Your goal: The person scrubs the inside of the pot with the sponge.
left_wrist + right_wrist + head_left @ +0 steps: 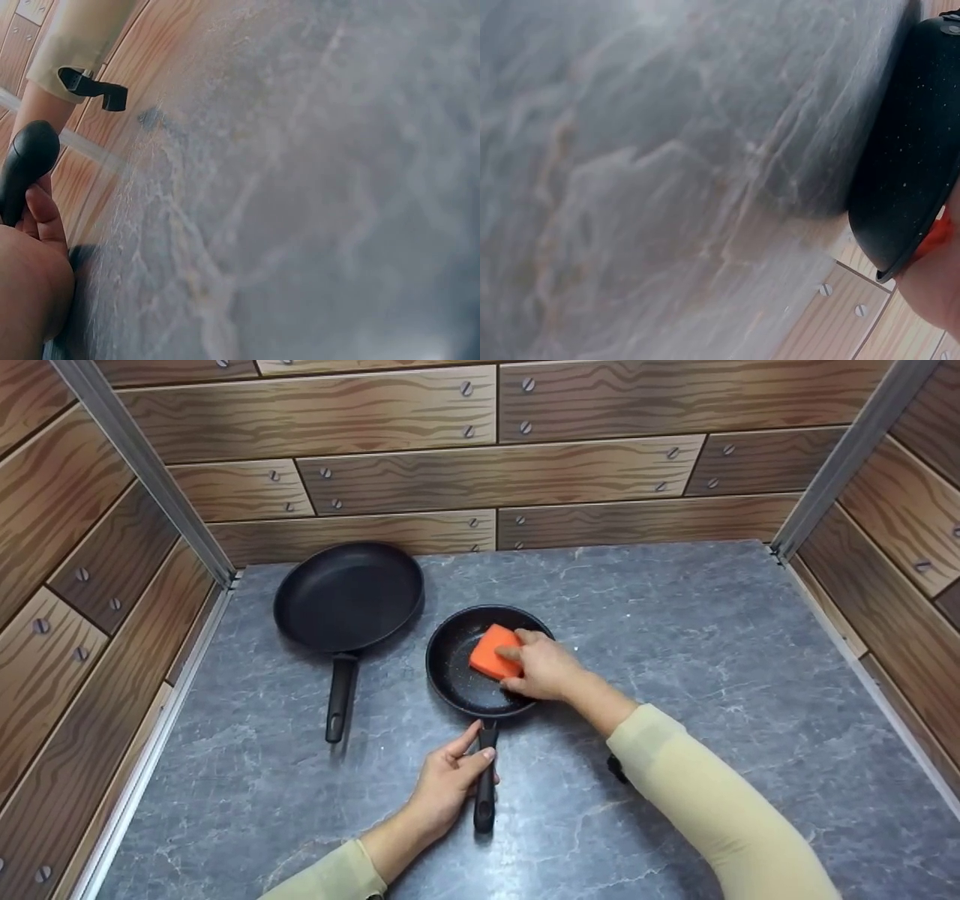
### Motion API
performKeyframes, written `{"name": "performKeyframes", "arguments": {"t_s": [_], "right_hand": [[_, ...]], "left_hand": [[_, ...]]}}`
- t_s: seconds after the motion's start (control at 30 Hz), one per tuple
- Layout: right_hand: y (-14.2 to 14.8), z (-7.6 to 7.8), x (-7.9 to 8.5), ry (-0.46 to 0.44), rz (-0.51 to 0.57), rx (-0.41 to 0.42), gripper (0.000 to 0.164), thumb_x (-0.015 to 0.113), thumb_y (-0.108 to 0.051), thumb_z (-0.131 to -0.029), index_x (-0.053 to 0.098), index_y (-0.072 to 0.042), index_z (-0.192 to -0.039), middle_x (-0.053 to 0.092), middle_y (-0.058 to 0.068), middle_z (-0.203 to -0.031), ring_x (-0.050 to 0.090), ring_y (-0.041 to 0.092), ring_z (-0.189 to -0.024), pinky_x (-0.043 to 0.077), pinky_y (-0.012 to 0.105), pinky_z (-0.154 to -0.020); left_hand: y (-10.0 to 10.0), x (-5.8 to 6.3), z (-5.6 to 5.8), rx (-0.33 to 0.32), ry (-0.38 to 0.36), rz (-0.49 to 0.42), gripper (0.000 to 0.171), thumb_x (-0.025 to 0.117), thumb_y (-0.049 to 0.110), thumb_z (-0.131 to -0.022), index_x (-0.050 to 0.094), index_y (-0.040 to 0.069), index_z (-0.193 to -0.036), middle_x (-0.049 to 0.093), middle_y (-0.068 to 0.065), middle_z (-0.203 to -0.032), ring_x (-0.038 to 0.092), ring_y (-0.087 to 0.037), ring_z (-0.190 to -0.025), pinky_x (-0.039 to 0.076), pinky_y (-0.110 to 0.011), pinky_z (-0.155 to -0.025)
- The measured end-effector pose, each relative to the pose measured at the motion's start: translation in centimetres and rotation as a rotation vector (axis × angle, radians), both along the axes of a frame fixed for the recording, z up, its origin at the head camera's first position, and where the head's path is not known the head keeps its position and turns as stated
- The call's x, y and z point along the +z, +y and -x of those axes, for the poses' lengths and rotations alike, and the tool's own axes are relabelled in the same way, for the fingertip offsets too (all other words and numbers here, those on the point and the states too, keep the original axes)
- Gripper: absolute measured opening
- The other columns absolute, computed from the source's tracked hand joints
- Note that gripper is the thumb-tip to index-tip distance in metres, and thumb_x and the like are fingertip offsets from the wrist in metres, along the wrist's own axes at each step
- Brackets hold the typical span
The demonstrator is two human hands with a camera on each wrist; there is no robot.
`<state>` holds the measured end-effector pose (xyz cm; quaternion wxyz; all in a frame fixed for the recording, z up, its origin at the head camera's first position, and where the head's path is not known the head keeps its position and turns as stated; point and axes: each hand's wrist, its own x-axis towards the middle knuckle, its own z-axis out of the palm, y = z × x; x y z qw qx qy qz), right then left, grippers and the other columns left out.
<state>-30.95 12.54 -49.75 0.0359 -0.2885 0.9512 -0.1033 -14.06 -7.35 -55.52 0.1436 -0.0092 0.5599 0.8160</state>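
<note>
My left hand (441, 787) grips the black handle (486, 802) of a small speckled frying pan (459, 690), thumb on top near the pan's bowl. In the left wrist view the handle's rounded end (36, 146) sticks out past the curled fingers (46, 217). Over the pan, my right hand (547, 667) holds an orange sponge (489, 651) against the inside, with fingers and thumb at its right side. From the right wrist view, the pan's dark outer wall (907, 142) shows, with a sliver of the sponge (934, 238) above its rim beside the hand (930, 289).
A larger black frying pan (349, 596) lies at the back left, its handle (341, 697) pointing toward me. The grey marbled tabletop (712, 660) is bounded by wood-patterned walls (480, 480) at the back and both sides, with metal posts (150, 472) at the corners.
</note>
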Motion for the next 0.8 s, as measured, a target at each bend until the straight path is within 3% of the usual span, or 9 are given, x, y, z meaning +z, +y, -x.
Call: {"name": "performKeyframes", "arguments": {"t_s": [0.8], "right_hand": [[-2.0,-0.1,-0.3,-0.053,0.085,0.035,0.062,0.082,-0.042,-0.094,0.064,-0.019,-0.149,0.039,0.033,-0.161,0.043,0.051,-0.144,0.04,0.057,-0.119]], "left_hand": [[0.0,-0.2,0.1,-0.007,-0.001,0.019,0.071,0.069,0.01,-0.103,0.033,0.0,-0.163,0.072,-0.005,-0.073,0.069,-0.011,-0.066,0.058,-0.023,-0.059]]}}
